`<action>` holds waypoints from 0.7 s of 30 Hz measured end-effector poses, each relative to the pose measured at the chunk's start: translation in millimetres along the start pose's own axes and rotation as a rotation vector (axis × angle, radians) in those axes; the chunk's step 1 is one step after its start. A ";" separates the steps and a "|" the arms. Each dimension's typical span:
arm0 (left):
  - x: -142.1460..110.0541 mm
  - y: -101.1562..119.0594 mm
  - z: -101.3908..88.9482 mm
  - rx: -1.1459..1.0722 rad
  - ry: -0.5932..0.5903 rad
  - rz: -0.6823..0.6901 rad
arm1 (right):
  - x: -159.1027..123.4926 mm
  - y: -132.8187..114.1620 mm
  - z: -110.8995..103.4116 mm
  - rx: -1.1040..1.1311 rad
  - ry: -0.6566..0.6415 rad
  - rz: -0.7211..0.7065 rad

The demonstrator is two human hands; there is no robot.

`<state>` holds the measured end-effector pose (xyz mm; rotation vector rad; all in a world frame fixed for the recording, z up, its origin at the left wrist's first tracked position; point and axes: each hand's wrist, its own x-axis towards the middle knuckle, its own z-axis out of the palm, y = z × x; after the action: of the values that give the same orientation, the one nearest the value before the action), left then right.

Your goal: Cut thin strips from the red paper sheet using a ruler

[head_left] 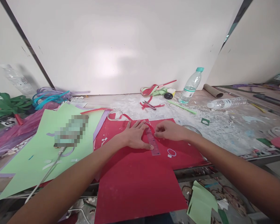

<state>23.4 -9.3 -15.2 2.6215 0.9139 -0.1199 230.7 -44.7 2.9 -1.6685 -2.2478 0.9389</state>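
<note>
My left hand (135,136) lies flat with its fingers spread on the red paper (140,183), its thumb pressing the edge of a clear ruler (152,139). On the ruler's other side my right hand (167,130) is closed, thumb and fingers drawn together close to the ruler; what they hold, if anything, is hidden. A narrow red strip (150,126) curves across the ruler's far end between the hands. Several scraps and a small pale paper ring (172,152) rest on the red paper, which hangs over the table's front edge.
Left of the red paper, a pixelated device (72,130) with a white cable lies on green sheets (37,149). Behind are small snips (149,105), an upright water bottle (191,85), a fallen bottle (227,103) and a cardboard tube (213,91). A white panel (121,40) stands at the back.
</note>
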 end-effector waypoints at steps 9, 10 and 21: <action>-0.7 -0.6 0.5 -0.016 -0.015 -0.014 | -10.3 -2.2 -1.2 -0.035 -0.031 0.031; -1.0 -0.9 0.3 -0.019 -0.018 -0.016 | -9.7 -0.5 0.1 -0.057 -0.023 0.030; -0.7 -1.8 2.3 -0.008 0.013 0.003 | -20.7 -4.6 -0.2 0.059 -0.097 -0.057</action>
<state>21.9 -9.2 -17.7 2.6187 0.9133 -0.0984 234.4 -64.3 10.2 -1.5581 -2.2923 1.0830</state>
